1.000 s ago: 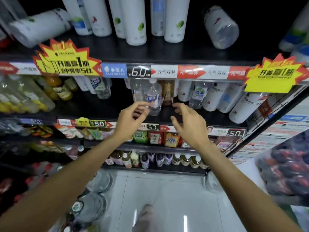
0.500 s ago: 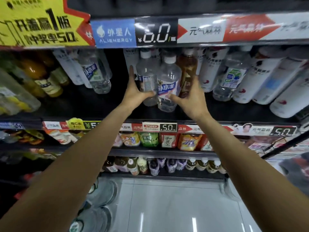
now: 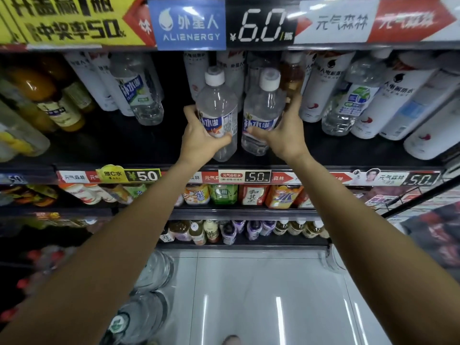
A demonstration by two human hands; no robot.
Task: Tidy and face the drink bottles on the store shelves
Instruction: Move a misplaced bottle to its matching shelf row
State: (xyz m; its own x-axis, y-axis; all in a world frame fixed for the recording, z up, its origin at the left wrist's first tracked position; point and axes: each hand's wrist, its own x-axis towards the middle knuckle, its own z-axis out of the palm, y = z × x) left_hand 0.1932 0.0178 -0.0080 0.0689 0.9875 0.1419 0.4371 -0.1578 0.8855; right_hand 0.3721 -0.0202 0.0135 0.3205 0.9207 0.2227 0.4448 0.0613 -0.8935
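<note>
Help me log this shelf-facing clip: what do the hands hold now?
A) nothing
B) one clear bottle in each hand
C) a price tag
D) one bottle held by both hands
B: the left hand wraps one clear bottle, the right hand another, both white-capped.

Both forearms are bare up to the frame's edge, with no sleeve, watch, ring or glove on the left hand (image 3: 201, 138) or the right hand (image 3: 283, 135).
</note>
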